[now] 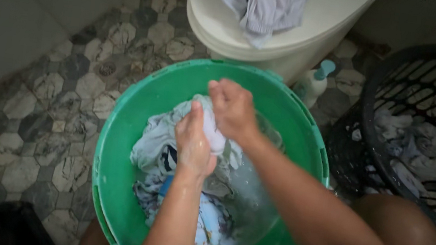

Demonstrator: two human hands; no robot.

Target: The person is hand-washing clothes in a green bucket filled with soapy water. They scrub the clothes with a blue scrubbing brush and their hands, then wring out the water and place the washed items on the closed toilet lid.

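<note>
View from above onto a bathroom floor [47, 112] of grey and white hexagon tiles, which fills the scene from 7 to 11 o'clock. At the centre stands a round green plastic basin [123, 127] holding water and wet clothes. The person's left hand [193, 144] sits just left of centre, its grip closed tight around a bunch of wet white cloth [214, 133] held above the water. The right hand [233, 110] is touching it from 1 o'clock, grip also closed on the same cloth, so both fists meet on it. More soaked white and blue-patterned clothes [156, 148] lie in the basin below the hands, towards 6 o'clock. At 12 o'clock is a white toilet [319, 24] with its lid down and pale clothes [263, 3] heaped on it. A small bottle with a teal pump top [314, 82] stands between toilet and basin. At 3 o'clock a black slotted laundry basket [401, 73] holds pale laundry.
</note>
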